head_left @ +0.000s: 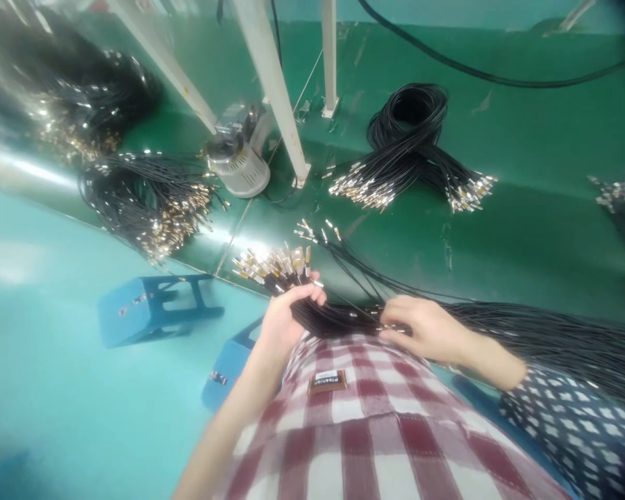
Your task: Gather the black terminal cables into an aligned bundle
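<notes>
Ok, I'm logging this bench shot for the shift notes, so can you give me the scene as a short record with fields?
left hand: closed around a bundle of black cables just behind their gold connector ends
right hand: pinching the same bundle further along
bench: green, holds a coiled cable bundle, more cable piles and a small metal pot
floor: blue stool
</notes>
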The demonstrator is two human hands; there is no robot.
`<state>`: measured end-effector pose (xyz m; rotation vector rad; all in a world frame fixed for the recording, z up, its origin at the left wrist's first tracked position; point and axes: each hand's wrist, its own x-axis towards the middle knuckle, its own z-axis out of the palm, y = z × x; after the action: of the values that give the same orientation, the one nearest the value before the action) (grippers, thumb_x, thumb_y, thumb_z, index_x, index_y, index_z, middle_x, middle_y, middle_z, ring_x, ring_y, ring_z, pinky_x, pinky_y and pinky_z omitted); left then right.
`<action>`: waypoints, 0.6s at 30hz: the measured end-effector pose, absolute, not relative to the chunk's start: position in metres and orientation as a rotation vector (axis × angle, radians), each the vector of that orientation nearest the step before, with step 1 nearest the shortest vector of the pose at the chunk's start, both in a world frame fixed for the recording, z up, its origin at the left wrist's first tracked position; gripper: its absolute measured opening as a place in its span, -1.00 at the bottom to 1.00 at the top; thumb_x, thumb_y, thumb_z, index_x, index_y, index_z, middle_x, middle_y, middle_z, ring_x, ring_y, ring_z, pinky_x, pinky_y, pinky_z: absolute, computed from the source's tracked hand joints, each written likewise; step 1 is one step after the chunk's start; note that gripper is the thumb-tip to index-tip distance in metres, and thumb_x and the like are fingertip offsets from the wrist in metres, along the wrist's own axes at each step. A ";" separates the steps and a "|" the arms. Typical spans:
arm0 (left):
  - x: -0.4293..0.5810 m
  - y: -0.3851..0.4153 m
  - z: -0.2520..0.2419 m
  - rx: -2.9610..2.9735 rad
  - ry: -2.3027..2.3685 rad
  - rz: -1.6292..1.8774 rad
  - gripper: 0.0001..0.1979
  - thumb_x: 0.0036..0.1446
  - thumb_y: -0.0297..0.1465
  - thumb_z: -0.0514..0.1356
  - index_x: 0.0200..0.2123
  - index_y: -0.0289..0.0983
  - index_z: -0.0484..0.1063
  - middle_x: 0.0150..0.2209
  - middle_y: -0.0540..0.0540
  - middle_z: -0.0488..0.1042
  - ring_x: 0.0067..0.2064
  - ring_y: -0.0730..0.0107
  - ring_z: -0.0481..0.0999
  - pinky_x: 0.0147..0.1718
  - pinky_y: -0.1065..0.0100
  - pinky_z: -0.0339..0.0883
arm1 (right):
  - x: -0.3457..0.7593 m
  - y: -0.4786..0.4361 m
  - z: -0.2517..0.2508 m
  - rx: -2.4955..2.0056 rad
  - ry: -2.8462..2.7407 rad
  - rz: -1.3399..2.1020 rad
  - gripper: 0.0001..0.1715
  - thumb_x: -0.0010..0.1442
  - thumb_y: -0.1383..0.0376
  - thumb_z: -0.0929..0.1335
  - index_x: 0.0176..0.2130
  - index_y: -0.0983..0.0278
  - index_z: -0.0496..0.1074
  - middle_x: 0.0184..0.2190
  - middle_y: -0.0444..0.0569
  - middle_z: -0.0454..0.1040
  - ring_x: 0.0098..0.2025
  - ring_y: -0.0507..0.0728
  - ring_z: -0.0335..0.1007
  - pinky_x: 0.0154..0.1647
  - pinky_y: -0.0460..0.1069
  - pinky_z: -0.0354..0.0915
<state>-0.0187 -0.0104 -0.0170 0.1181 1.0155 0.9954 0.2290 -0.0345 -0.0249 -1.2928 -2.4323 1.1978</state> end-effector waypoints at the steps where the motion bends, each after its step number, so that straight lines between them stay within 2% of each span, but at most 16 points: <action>1: -0.018 -0.010 -0.017 0.121 1.017 0.992 -0.78 -0.13 -0.54 0.29 -0.32 -0.42 0.48 -0.61 -0.01 0.29 -0.47 0.39 0.35 -0.41 0.37 0.26 | 0.224 -0.034 -0.025 -1.296 -2.370 1.202 -0.73 0.26 0.12 0.30 -0.27 0.25 0.45 -0.31 -0.02 0.49 -0.24 0.12 0.37 -0.22 -0.03 0.22; 3: -0.018 -0.009 -0.015 0.133 1.011 0.992 -0.81 -0.12 -0.54 0.28 -0.33 -0.40 0.48 -0.60 -0.01 0.30 -0.47 0.40 0.35 -0.40 0.37 0.27 | 0.206 -0.027 -0.023 -1.302 -2.197 1.261 -0.74 0.29 0.15 0.27 -0.28 0.25 0.45 -0.32 -0.05 0.49 -0.26 0.08 0.37 -0.21 -0.04 0.22; 6: -0.017 -0.010 -0.012 0.154 1.005 1.001 -0.86 -0.09 -0.53 0.27 -0.36 -0.37 0.48 -0.60 0.00 0.30 -0.48 0.43 0.33 -0.38 0.37 0.28 | 0.178 -0.010 -0.019 -1.389 -1.871 1.423 -0.64 0.33 0.21 0.19 -0.41 0.26 0.42 -0.54 -0.15 0.39 -0.50 -0.01 0.26 -0.43 -0.11 0.17; 9: -0.018 -0.010 -0.012 0.175 1.030 0.993 -0.85 -0.08 -0.52 0.26 -0.35 -0.36 0.49 -0.59 0.00 0.33 -0.48 0.44 0.34 -0.40 0.39 0.28 | 0.160 0.002 -0.012 -1.427 -1.682 1.465 -0.62 0.31 0.18 0.21 -0.45 0.27 0.40 -0.64 -0.21 0.28 -0.60 -0.04 0.14 -0.55 -0.14 0.08; 12: -0.020 -0.010 -0.014 0.202 1.051 0.966 -0.85 -0.10 -0.49 0.27 -0.36 -0.38 0.50 -0.56 -0.05 0.41 -0.46 0.39 0.41 -0.37 0.35 0.33 | 0.149 0.007 -0.006 -1.352 -1.738 1.534 -0.63 0.28 0.21 0.24 -0.48 0.29 0.42 -0.61 -0.18 0.38 -0.57 -0.06 0.23 -0.50 -0.15 0.12; 16: -0.024 -0.009 -0.019 0.146 1.111 0.929 -0.80 -0.15 -0.48 0.32 -0.36 -0.41 0.52 -0.54 -0.08 0.46 -0.47 0.37 0.44 -0.39 0.34 0.36 | 0.155 0.023 -0.019 -1.293 -1.785 1.908 -0.58 0.28 0.11 0.24 -0.42 0.30 0.49 -0.55 -0.11 0.48 -0.56 -0.03 0.32 -0.50 -0.13 0.20; 18: -0.026 -0.009 -0.021 0.126 1.123 0.933 -0.82 -0.16 -0.48 0.33 -0.38 -0.40 0.53 -0.53 -0.08 0.47 -0.45 0.35 0.46 -0.37 0.34 0.38 | 0.166 0.042 -0.041 -1.500 -1.818 1.821 -0.57 0.26 0.05 0.26 -0.38 0.29 0.51 -0.47 -0.08 0.52 -0.51 0.00 0.36 -0.46 -0.12 0.24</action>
<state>-0.0256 -0.0089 -0.0210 0.1264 1.1232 0.9333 0.1664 0.0420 -0.0414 -1.5003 -1.8180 1.8215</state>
